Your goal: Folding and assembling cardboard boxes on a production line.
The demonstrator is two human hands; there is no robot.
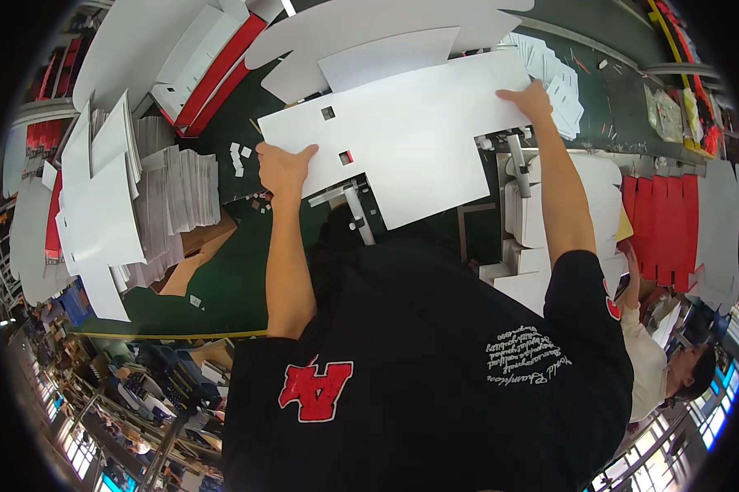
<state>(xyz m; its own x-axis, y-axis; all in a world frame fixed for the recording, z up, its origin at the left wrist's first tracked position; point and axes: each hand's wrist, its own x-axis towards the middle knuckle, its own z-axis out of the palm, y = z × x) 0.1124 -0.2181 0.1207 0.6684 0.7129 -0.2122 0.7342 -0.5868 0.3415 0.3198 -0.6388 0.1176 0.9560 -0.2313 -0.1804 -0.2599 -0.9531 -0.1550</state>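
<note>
A wide white die-cut cardboard sheet (pixel 422 123) spans the middle of the bench, with two small square holes near its left end and a broad flap toward me. My left hand (pixel 286 168) grips its left end, thumb on top and the other fingers hidden or curled at the edge. At the far right end, my right hand (pixel 533 102) holds the sheet the same way, thumb lying on its face. Under the near edge, a metal bracket (pixel 357 211) shows on the left and another metal bracket (pixel 518 164) on the right. More white sheets (pixel 390 59) lie just beyond.
At left, stacked folded white blanks (pixel 181 189) stand by a brown carton (pixel 193 258). A red-and-white box (pixel 213 74) sits upper left. White cut pieces (pixel 554 82) fan out upper right. Red blanks (pixel 663 221) hang right, near another person (pixel 660 361). Green bench top (pixel 230 303) lies beneath.
</note>
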